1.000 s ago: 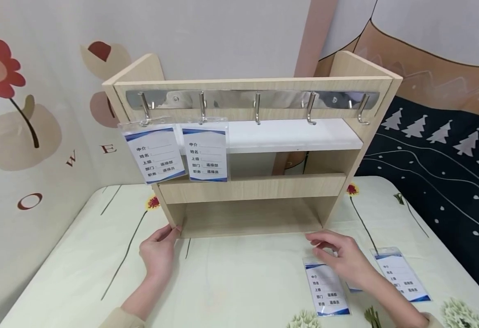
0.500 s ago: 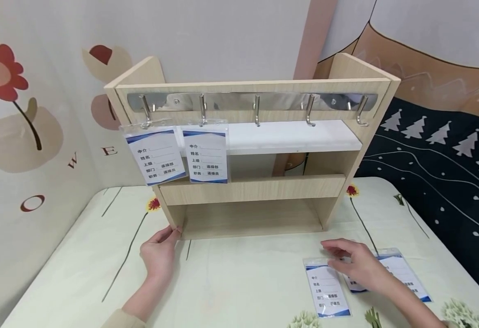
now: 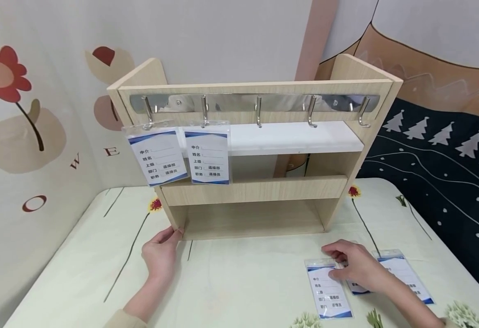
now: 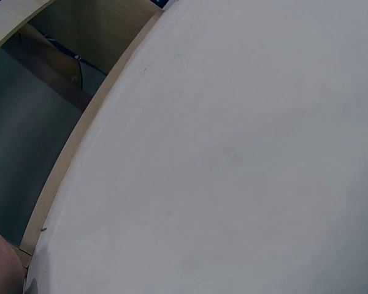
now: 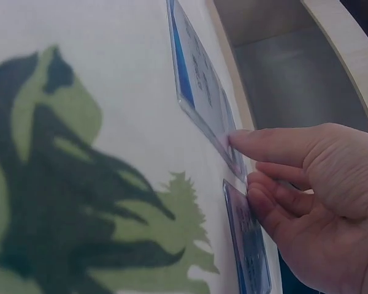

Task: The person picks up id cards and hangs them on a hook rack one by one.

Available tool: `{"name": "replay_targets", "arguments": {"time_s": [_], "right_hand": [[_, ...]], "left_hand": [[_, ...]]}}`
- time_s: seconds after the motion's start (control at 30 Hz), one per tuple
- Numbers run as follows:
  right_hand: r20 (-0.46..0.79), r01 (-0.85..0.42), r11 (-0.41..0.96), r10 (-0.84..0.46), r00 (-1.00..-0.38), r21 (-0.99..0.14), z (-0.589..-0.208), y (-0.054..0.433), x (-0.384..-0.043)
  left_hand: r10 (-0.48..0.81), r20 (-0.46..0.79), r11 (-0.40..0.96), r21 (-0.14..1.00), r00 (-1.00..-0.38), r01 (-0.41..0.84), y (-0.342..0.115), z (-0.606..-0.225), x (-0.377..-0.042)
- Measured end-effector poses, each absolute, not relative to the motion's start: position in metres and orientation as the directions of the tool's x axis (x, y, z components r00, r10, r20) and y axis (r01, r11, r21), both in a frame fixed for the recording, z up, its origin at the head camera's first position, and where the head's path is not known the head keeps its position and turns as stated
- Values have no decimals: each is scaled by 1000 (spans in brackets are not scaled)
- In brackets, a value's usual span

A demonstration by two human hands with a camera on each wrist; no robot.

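My left hand (image 3: 161, 253) pinches the lower left front corner of a pale wooden shelf (image 3: 256, 190); only a bit of that hand shows in the left wrist view. Over the badges on the tablecloth hovers my right hand (image 3: 356, 266), its fingers loosely bent. In the right wrist view its thumb tip is right at the edge of a clear-sleeved name badge (image 5: 202, 86), with the other fingertips beside a second badge (image 5: 248, 239). That second badge is partly covered by the hand in the head view. A third badge (image 3: 407, 279) lies farther right, partly behind the forearm.
A metal hook rail (image 3: 231, 103) runs across the shelf's upper front. Two badges hang from its left hooks, one tilted badge (image 3: 157, 157) and one straighter badge (image 3: 208, 157). A flower-printed tablecloth (image 3: 231, 282) covers the table; curtains hang behind.
My right hand has moved right from near the shelf's lower right corner and over the badges, its thumb now at the left badge. The left hand keeps its hold on the shelf.
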State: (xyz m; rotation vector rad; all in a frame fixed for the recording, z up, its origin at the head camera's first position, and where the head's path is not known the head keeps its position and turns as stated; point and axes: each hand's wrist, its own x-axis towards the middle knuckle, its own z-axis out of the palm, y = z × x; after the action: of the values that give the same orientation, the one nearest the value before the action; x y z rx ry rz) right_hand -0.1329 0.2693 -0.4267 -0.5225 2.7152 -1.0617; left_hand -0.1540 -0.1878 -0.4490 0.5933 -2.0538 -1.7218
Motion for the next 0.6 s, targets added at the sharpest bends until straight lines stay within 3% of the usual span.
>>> {"name": "replay_targets", "arguments": {"time_s": [0.6], "right_hand": [[-134, -194, 738, -360, -923, -646, -420, 261, -138]], "left_hand": [[-562, 28, 145, 987, -827, -66, -185, -448, -154]]}}
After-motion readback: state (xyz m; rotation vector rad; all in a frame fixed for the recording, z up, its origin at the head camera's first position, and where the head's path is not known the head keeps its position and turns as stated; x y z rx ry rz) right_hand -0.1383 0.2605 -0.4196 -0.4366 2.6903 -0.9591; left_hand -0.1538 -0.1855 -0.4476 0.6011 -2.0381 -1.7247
